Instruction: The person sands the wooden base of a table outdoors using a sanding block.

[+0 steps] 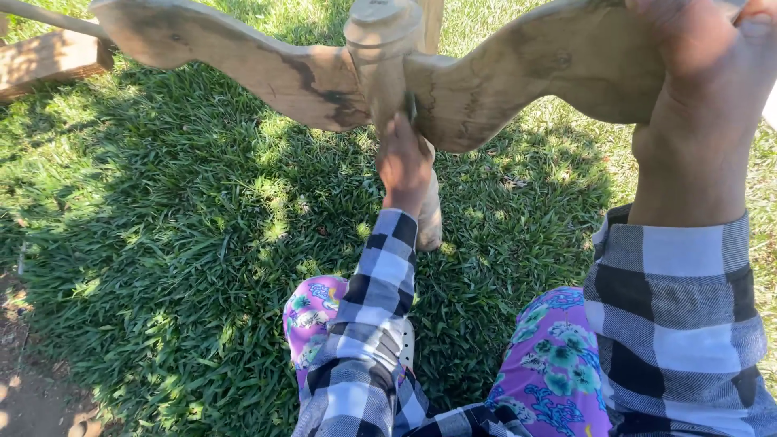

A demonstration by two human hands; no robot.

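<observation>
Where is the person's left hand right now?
In the head view, the left hand is at centre, reaching up under the wooden piece, right where its two curved legs meet the round post, above the grass.

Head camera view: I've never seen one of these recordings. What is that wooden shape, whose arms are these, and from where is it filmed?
The picture comes from a camera worn on a person's head, looking down, so the arms in checked black-and-white sleeves are that person's own. The knees in flowered purple trousers are theirs too. There is no machine, only two bare hands.

The left hand reaches up under the middle of a wooden piece, which has a round turned post at its centre and curved, wing-like arms spreading to both sides. The fingers are by the joint where post and arm meet; whether they hold a small tool is unclear. The right hand grips the wing-like arm on that side.

Below is sunlit grass, with a timber beam at the upper left.
</observation>
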